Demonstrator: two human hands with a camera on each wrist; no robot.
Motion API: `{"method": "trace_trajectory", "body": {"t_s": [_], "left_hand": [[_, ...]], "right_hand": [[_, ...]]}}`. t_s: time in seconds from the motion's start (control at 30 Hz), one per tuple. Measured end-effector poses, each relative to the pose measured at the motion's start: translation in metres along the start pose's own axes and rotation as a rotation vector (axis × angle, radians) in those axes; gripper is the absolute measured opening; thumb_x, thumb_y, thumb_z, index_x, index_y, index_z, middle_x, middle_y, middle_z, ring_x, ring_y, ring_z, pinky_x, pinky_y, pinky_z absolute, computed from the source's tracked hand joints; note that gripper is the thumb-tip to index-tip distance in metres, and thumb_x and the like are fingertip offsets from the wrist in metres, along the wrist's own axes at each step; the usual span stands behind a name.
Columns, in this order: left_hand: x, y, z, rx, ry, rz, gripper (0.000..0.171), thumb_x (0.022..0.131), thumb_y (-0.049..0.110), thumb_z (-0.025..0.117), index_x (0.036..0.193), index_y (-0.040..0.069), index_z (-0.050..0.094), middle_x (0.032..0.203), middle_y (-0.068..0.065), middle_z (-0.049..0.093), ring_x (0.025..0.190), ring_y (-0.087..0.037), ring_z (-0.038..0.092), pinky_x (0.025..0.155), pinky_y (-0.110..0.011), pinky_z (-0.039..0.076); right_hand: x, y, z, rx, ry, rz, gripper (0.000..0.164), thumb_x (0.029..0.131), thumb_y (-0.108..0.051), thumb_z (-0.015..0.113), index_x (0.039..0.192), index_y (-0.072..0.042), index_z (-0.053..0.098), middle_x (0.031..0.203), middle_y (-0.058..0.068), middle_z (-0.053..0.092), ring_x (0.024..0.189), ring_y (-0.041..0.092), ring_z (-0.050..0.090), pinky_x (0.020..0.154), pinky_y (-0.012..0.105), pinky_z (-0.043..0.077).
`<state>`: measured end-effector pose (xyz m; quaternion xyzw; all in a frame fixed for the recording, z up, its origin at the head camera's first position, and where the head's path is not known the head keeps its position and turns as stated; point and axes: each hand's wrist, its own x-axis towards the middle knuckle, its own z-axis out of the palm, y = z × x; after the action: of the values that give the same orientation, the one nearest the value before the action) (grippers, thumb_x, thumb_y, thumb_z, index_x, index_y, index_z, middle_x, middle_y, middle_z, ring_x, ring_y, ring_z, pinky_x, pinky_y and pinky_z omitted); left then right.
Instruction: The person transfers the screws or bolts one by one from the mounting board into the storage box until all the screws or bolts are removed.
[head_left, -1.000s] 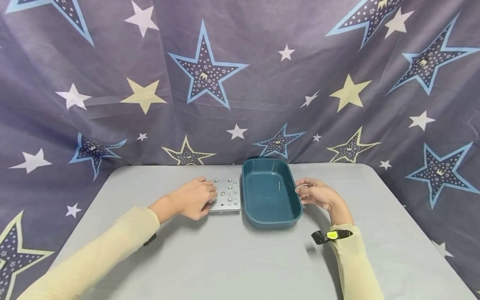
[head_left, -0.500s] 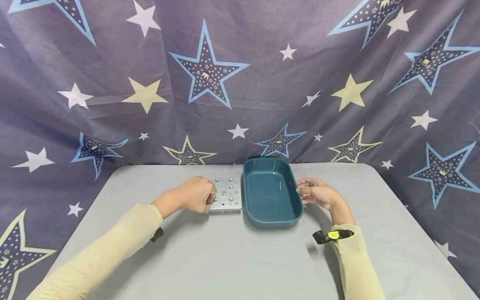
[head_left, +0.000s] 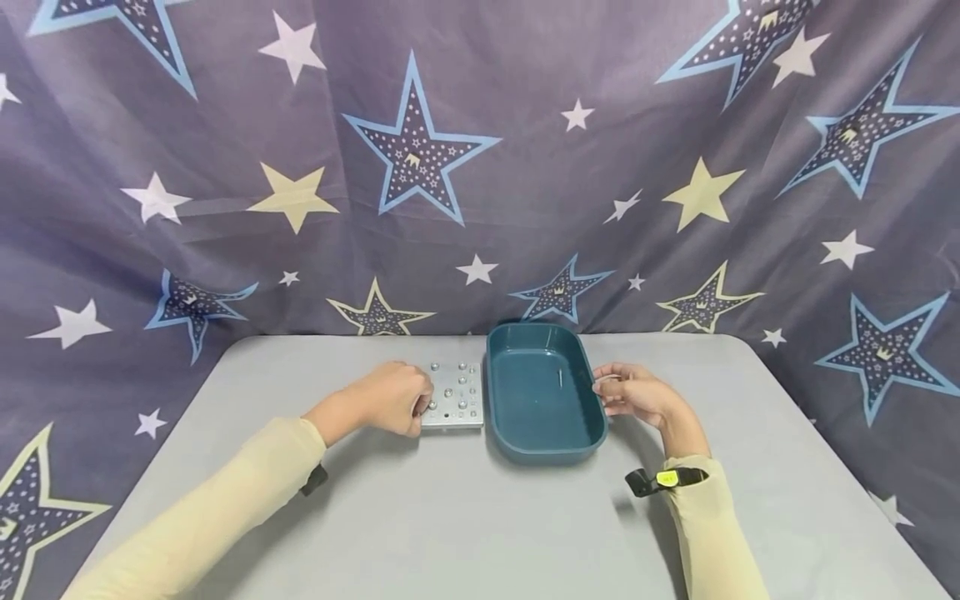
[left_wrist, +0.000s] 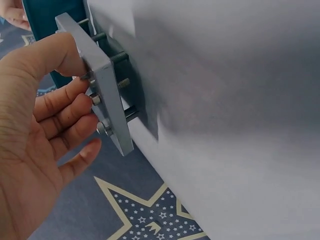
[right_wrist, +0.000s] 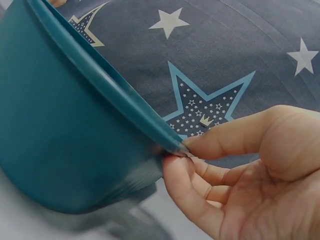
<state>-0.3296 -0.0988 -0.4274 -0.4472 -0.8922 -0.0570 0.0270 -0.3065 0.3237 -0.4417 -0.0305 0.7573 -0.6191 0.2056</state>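
Observation:
In the head view a silver metal plate [head_left: 454, 385] studded with several bolts lies left of a teal tray [head_left: 546, 457]. My left hand [head_left: 392, 398] is at the plate's left end. The left wrist view shows its thumb and index finger pinching a bolt head [left_wrist: 85, 76], largely covered by the fingertips. Bolt shanks [left_wrist: 120, 57] stick out of the plate's underside. My right hand [head_left: 636, 393] pinches the tray's right rim between thumb and index finger, clearly visible in the right wrist view [right_wrist: 240, 185]. One loose bolt [head_left: 560, 377] lies inside the tray.
Both the plate and the tray rest on a pale grey table [head_left: 480, 533], near its back edge. Behind it hangs a dark curtain [head_left: 525, 167] printed with stars. A black strap [head_left: 667, 478] circles the right wrist.
The left hand's fingers have curled in more tightly and its wrist has turned at the plate's left end. The right hand keeps its hold on the tray. Plate and tray look unmoved.

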Motion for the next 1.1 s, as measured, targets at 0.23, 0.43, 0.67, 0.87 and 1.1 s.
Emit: {"method": "trace_trajectory", "body": {"t_s": [0.23,0.43,0.67,0.87,1.1], "left_hand": [[-0.003,0.000,0.005,0.057,0.029,0.036,0.019,0.058,0.020,0.072,0.062,0.025,0.054,0.063,0.015,0.051,0.060,-0.005,0.045,0.067,-0.030,0.047],[-0.006,0.003,0.005,0.112,0.016,0.057,0.020,0.064,0.018,0.071,0.066,0.022,0.052,0.070,0.012,0.050,0.067,-0.008,0.045,0.069,-0.030,0.045],[-0.012,0.001,0.007,0.202,0.053,0.120,0.021,0.069,0.022,0.069,0.073,0.022,0.048,0.077,0.009,0.050,0.075,-0.011,0.048,0.073,-0.032,0.046],[-0.014,-0.006,0.014,0.258,0.103,0.196,0.021,0.075,0.028,0.066,0.076,0.023,0.046,0.079,0.009,0.049,0.078,-0.011,0.048,0.079,-0.035,0.049],[-0.015,-0.014,0.021,0.302,0.126,0.266,0.014,0.081,0.029,0.063,0.084,0.020,0.052,0.083,0.007,0.052,0.083,-0.014,0.051,0.085,-0.037,0.050]], "right_hand": [[-0.002,0.001,0.002,0.001,0.007,-0.001,0.036,0.096,-0.004,0.053,0.128,0.009,0.042,0.085,-0.003,0.056,0.076,0.007,0.057,0.072,0.026,0.055],[-0.002,0.000,0.003,0.003,0.004,-0.001,0.039,0.096,-0.005,0.054,0.130,0.009,0.041,0.085,-0.004,0.055,0.077,0.007,0.056,0.074,0.027,0.055],[-0.004,-0.001,0.003,0.003,-0.002,-0.008,0.040,0.095,-0.005,0.053,0.131,0.010,0.040,0.085,-0.004,0.055,0.077,0.007,0.056,0.074,0.027,0.055],[-0.002,0.001,0.002,0.003,-0.001,-0.015,0.041,0.095,-0.004,0.053,0.131,0.010,0.040,0.086,-0.004,0.056,0.077,0.006,0.057,0.074,0.027,0.056],[-0.001,0.002,0.001,0.008,-0.001,-0.012,0.040,0.095,-0.004,0.052,0.131,0.009,0.041,0.086,-0.004,0.056,0.076,0.007,0.057,0.073,0.026,0.055]]}}
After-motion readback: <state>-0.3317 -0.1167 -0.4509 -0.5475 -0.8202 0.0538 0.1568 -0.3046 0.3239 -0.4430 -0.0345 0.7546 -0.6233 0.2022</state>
